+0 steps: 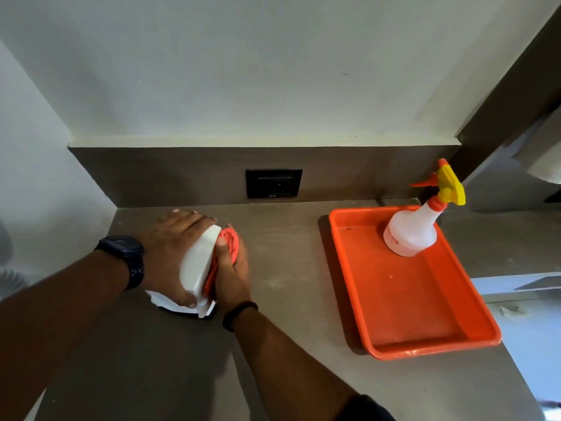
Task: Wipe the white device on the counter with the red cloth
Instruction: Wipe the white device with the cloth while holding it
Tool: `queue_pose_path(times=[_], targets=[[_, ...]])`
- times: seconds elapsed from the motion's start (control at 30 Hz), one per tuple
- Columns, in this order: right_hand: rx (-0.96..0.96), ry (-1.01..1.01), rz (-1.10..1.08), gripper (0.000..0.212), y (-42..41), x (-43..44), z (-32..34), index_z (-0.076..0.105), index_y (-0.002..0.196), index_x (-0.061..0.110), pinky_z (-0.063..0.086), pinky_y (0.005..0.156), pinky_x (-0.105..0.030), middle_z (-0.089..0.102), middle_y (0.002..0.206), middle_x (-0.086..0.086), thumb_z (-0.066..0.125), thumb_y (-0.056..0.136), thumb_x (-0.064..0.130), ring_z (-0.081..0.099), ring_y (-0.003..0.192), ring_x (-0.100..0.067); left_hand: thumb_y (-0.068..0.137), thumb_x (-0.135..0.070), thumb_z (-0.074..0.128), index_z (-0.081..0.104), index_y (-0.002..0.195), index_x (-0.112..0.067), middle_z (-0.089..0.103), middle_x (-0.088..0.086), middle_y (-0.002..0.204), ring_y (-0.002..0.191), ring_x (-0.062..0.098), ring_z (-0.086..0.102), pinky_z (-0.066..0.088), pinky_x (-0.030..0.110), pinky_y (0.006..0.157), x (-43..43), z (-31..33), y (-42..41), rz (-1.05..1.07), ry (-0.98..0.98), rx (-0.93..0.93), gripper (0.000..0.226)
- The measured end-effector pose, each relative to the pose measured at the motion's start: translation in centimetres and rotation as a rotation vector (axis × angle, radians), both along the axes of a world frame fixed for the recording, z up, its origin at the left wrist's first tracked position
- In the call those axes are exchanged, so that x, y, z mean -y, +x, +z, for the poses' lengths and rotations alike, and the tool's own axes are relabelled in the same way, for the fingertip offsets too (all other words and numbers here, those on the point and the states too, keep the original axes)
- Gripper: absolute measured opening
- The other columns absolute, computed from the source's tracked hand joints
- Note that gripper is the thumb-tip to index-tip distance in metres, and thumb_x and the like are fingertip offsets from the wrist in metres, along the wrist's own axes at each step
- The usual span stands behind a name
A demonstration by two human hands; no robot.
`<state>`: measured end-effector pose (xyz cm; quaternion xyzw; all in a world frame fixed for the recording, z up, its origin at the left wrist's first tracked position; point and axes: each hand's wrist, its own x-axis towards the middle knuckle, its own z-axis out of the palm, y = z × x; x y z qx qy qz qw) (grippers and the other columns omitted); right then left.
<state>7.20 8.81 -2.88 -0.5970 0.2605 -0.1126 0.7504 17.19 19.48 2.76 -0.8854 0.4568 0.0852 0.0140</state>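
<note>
Head view: the left hand closes its grip over the white device on the worktop — just right of that grip, the right hand presses the bunched red cloth against the device's side, fingers curled around the cloth.

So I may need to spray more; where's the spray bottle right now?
The spray bottle stands in the far corner of the orange tray, on the counter's right side, well right of both hands.
</note>
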Motion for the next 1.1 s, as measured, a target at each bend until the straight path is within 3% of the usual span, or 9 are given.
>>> queue_pose_path(times=[0.1, 0.23, 0.37, 0.47, 0.67, 0.77, 0.83, 0.97, 1.1], targets=[[-0.053, -0.096, 0.010, 0.068, -1.4, -1.2, -1.6, 0.045, 0.142, 0.039, 0.030, 0.123, -0.044, 0.045, 0.155, 0.005, 0.042, 0.083, 0.072, 0.038, 0.146, -0.015, 0.026, -0.086, 0.065, 0.022, 0.143, -0.024, 0.039, 0.000, 0.146, 0.135, 0.023, 0.035, 0.025, 0.044, 0.117, 0.0, 0.1, 0.0, -0.008, 0.021, -0.023, 0.139], [0.102, -0.304, -0.013, 0.044, -3.2, -2.6, -2.3, 0.034, 0.134, 0.067, 0.023, 0.119, -0.014, 0.034, 0.153, 0.031, 0.035, 0.091, 0.074, 0.024, 0.147, 0.009, 0.028, -0.084, 0.067, 0.028, 0.143, -0.018, 0.043, 0.004, 0.145, 0.134, 0.026, 0.040, 0.026, 0.047, 0.116, -0.1, 0.1, -0.1, -0.022, 0.007, -0.025, 0.137], [0.176, -0.371, 0.022, 0.043, -1.8, -1.5, -2.0, 0.027, 0.140, 0.056, 0.019, 0.121, -0.015, 0.023, 0.154, 0.032, 0.034, 0.097, 0.058, 0.020, 0.151, 0.003, 0.024, -0.083, 0.068, 0.032, 0.140, -0.016, 0.048, 0.006, 0.141, 0.130, 0.028, 0.045, 0.030, 0.048, 0.114, -0.2, 0.2, 0.0, -0.032, 0.012, 0.000, 0.139], [0.153, -0.426, 0.072, 0.059, -0.9, -0.4, -1.4, 0.019, 0.144, 0.049, 0.008, 0.117, -0.006, 0.015, 0.153, 0.032, 0.020, 0.090, 0.076, 0.009, 0.147, 0.014, 0.020, -0.084, 0.068, 0.032, 0.140, -0.019, 0.047, 0.005, 0.142, 0.130, 0.028, 0.043, 0.029, 0.047, 0.115, -0.1, 0.4, 0.1, -0.013, 0.030, -0.004, 0.141], [-0.011, -0.292, 0.032, 0.070, -1.6, -1.6, -2.2, 0.026, 0.151, 0.040, 0.025, 0.125, -0.048, 0.031, 0.160, 0.012, 0.025, 0.088, 0.072, 0.025, 0.151, -0.014, 0.022, -0.083, 0.068, 0.024, 0.144, -0.020, 0.039, 0.004, 0.147, 0.136, 0.027, 0.036, 0.023, 0.047, 0.118, 0.0, 0.7, -0.1, -0.003, 0.065, -0.042, 0.145], [0.057, -0.334, 0.026, 0.048, -2.7, -2.4, -2.2, 0.022, 0.138, 0.061, 0.029, 0.123, -0.042, 0.027, 0.151, 0.036, 0.028, 0.092, 0.071, 0.028, 0.149, -0.006, 0.027, -0.079, 0.072, 0.027, 0.144, -0.015, 0.042, 0.007, 0.146, 0.135, 0.028, 0.039, 0.023, 0.046, 0.118, 0.2, 1.1, -0.5, -0.022, 0.044, -0.045, 0.140], [0.124, -0.375, 0.047, 0.049, -2.8, -2.4, -2.3, 0.021, 0.142, 0.059, 0.026, 0.125, -0.038, 0.017, 0.149, 0.046, 0.027, 0.094, 0.068, 0.022, 0.151, -0.003, 0.029, -0.075, 0.074, 0.030, 0.143, -0.012, 0.042, 0.009, 0.146, 0.135, 0.029, 0.039, 0.023, 0.049, 0.118, 0.3, 1.5, -0.8, -0.026, 0.035, -0.058, 0.138], [0.183, -0.476, 0.081, 0.070, -1.2, -1.0, -2.6, 0.025, 0.154, 0.023, 0.014, 0.127, -0.030, 0.017, 0.160, 0.021, 0.026, 0.097, 0.064, 0.006, 0.153, 0.004, 0.025, -0.070, 0.077, 0.035, 0.140, -0.009, 0.044, 0.011, 0.143, 0.133, 0.030, 0.040, 0.022, 0.047, 0.118, 0.7, 2.3, -1.2, -0.017, 0.034, -0.079, 0.137], [0.101, -0.491, 0.093, 0.072, -0.8, -0.7, -2.6, 0.022, 0.153, 0.031, 0.009, 0.125, -0.030, 0.026, 0.159, 0.015, 0.021, 0.093, 0.070, 0.000, 0.144, 0.020, 0.026, -0.070, 0.081, 0.034, 0.141, -0.011, 0.044, 0.009, 0.144, 0.133, 0.029, 0.039, 0.022, 0.045, 0.119, 0.9, 2.6, -1.3, -0.017, 0.065, -0.073, 0.137]])
